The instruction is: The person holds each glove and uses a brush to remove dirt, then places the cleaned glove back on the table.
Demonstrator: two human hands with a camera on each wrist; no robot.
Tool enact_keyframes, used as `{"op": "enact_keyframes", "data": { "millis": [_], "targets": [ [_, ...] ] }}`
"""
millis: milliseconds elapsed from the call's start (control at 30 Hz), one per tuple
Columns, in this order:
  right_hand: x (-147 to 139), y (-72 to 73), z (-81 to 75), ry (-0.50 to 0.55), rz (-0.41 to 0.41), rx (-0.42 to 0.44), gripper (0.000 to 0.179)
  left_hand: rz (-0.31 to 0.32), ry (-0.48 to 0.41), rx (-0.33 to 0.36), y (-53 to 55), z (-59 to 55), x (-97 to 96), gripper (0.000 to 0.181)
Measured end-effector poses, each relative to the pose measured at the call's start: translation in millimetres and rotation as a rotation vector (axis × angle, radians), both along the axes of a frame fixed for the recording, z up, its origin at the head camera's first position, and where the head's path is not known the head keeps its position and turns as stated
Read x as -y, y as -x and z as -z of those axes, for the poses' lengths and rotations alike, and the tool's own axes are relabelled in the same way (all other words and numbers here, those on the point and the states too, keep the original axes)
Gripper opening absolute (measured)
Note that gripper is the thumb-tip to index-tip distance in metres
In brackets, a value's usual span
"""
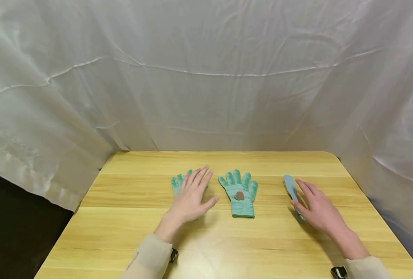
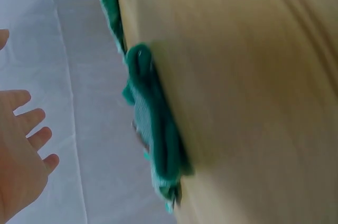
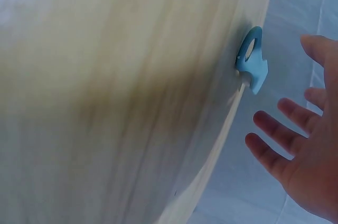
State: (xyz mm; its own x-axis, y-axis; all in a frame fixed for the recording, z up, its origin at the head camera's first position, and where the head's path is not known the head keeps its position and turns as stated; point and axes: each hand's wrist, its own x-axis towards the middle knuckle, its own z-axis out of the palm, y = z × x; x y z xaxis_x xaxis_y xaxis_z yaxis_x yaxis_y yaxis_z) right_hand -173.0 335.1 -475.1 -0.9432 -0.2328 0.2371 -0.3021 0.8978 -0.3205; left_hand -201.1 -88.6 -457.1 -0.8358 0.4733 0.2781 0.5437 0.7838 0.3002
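Brush [image 1: 291, 186] near right hand [image 1: 319, 209], fingers [image 3: 266, 155] spread; glove [image 1: 176, 189] below left hand [image 1: 189, 199], fingers [image 2: 33, 120] parted.

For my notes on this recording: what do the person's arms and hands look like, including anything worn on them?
The left hand and right hand are bare, with no rings showing. The left sleeve and right sleeve are pale beige; the left one bears a thin dark marking. Small black devices show beside both cuffs.
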Motion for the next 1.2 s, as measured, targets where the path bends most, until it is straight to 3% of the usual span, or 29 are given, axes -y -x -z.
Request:
{"op": "enact_keyframes", "data": {
  "millis": [233, 500, 633, 833, 1067, 1200],
  "targets": [
    [-1, 1.2, 2.1, -0.013, -0.002, 0.059, 0.082, 0.062, 0.043, 0.05, 4.1, 9.8, -20.7, 0.083],
    [1, 0.9, 4.1, 0.02, -0.005, 0.135, 0.082, 0.154, 0.062, 0.204, 21.1, 20.3, -35.6, 0.084],
    [2, 1.2, 5.9, 0.023, -0.019, 0.133, 0.082, 0.167, 0.104, 0.261, 29.6, 27.1, -41.2, 0.085],
    [4, 2.1, 8.1, 0.018, -0.031, 0.13, 0.083, 0.176, 0.165, 0.353, 32.0, 31.4, -50.6, 0.089],
    [2, 1.7, 9.5, 0.0, -0.033, 0.114, 0.081, 0.165, 0.257, 0.351, 33.4, 32.9, -59.4, 0.087],
    [0, 2.2, 11.0, -0.013, -0.037, 0.097, 0.076, 0.161, 0.263, 0.374, 34.2, 31.6, -59.4, 0.085]
  ]
}}
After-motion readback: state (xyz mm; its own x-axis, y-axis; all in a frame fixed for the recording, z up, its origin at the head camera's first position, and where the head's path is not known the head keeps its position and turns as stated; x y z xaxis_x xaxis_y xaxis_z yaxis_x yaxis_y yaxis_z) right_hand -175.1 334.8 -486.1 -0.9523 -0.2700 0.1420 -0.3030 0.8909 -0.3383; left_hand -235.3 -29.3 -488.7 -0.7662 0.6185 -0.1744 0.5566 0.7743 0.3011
